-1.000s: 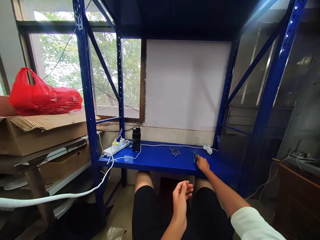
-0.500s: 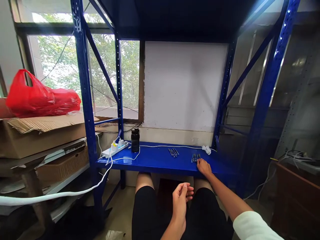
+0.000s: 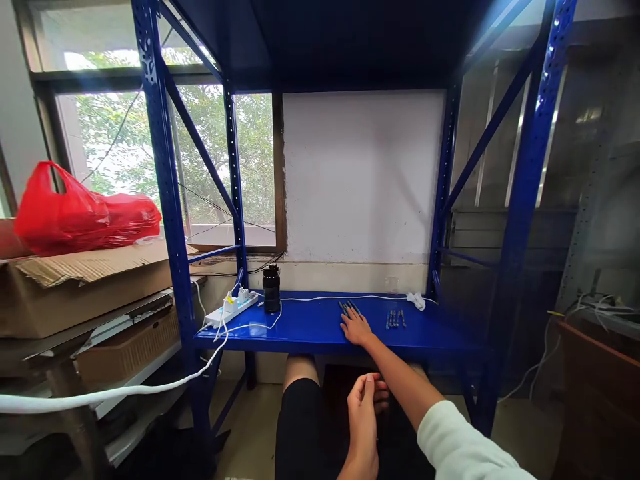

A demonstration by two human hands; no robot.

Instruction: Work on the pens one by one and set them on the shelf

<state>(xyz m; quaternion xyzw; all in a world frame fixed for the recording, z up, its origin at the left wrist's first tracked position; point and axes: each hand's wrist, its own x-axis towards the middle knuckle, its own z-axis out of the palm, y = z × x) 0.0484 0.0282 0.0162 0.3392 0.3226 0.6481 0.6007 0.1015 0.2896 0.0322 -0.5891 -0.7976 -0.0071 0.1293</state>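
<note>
My right hand [image 3: 356, 327] is stretched over the blue shelf top with its fingers spread, palm down. Its fingertips reach onto a small group of slim, dark pen-like sticks [image 3: 342, 305], partly hidden under them. To the right, a second group of several similar pen-like sticks [image 3: 396, 319] lies side by side in a row, apart from the hand. My left hand [image 3: 365, 407] hovers in front of the shelf edge above my lap, fingers loosely curled and the thumb close to the index finger. Nothing shows in it.
On the shelf [image 3: 310, 333], a black bottle [image 3: 271, 289] stands left beside a white power strip [image 3: 233, 309] with plugs. A white cable runs along the back to a white bundle [image 3: 416, 301]. Blue uprights [image 3: 173, 200] flank both sides. A red bag [image 3: 90, 213] sits on a cardboard box [image 3: 95, 287].
My right hand has moved left from the right group of sticks to the left group, and its fingers have spread. My left hand stays nearly in place. The view has shifted slightly.
</note>
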